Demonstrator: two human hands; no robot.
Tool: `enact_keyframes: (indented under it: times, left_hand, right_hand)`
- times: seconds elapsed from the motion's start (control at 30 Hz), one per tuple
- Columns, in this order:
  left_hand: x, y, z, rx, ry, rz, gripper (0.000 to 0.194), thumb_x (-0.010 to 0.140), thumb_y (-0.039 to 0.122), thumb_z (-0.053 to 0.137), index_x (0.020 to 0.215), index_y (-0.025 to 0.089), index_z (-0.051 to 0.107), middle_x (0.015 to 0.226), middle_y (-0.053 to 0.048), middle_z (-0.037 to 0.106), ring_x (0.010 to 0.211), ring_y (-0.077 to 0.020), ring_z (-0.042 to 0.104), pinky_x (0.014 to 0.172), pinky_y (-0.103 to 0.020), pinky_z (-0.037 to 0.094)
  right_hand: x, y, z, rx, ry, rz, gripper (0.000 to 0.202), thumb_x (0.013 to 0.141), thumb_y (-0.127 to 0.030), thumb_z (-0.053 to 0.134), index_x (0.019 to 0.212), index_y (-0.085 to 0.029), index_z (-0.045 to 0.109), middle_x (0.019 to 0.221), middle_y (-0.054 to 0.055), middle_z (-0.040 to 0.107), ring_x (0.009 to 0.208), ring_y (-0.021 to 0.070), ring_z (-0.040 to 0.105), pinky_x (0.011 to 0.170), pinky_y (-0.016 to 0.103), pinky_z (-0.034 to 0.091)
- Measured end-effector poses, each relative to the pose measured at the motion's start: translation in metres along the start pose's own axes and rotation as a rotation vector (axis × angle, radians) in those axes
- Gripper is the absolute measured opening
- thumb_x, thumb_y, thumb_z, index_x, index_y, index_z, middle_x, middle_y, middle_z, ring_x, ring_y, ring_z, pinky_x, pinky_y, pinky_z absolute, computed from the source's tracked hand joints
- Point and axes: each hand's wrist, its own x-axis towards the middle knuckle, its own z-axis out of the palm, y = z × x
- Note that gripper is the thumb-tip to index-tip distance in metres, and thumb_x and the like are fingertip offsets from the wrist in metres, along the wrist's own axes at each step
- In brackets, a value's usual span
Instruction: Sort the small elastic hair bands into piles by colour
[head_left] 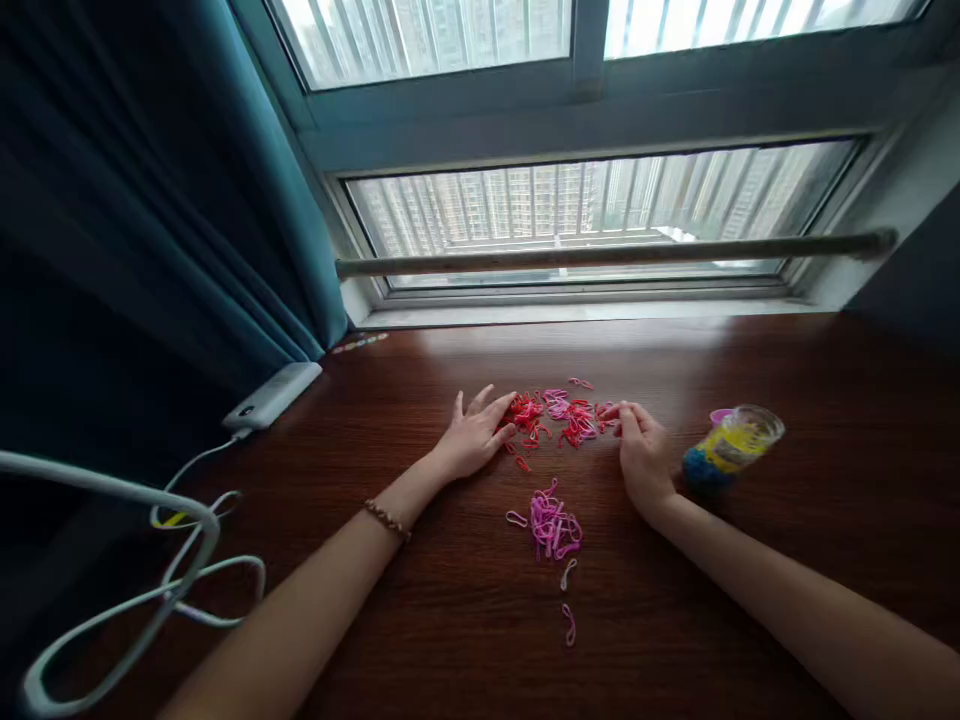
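My left hand [474, 438] lies flat with its fingers spread, the fingertips touching the left side of a mixed pile of small red and pink looped clips [577, 420]. At the pile's right edge, my right hand [643, 450] has thumb and forefinger pinched together on a small looped clip, mostly hidden by the fingertips. Nearer me is a separate heap of purple-pink looped clips [553, 524]. A pale looped clip [568, 574] and a pink one [569, 625] lie below that heap.
Right of my right hand, a clear jar [733, 445] holds yellow and blue pieces, with a pink lid [721, 416] behind it. A white power strip [274, 394] and its looped cable [187, 590] are at left, by a blue curtain [300, 250]. A rail [615, 254] crosses the window.
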Motion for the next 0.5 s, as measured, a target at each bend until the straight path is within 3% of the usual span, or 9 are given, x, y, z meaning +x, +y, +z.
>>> enact_keyframes:
  times: [0.27,0.5]
  left_hand:
    - [-0.0025,-0.0003,0.0026,-0.043,0.094,-0.022,0.043,0.088,0.049,0.023,0.12,0.025,0.04,0.132,-0.003,0.042,0.129,-0.0239,0.019,0.102,-0.059,0.006]
    - [-0.0024,-0.0026,0.0043,-0.027,0.144,-0.03,0.039,0.089,0.044,0.025,0.115,0.023,0.045,0.128,-0.006,0.044,0.126,-0.0236,0.026,0.101,-0.06,0.01]
  right_hand:
    - [0.0062,-0.0059,-0.0123,-0.55,-0.081,-0.103,0.029,0.078,-0.036,0.044,0.073,-0.024,0.069,0.074,0.003,0.067,0.074,0.0206,0.055,0.062,0.027,0.035]
    - [0.0013,-0.0033,-0.009,-0.671,-0.179,-0.163,0.027,0.078,-0.032,0.046,0.07,-0.027,0.071,0.089,-0.001,0.068,0.079,0.0222,0.054,0.065,0.03,0.037]
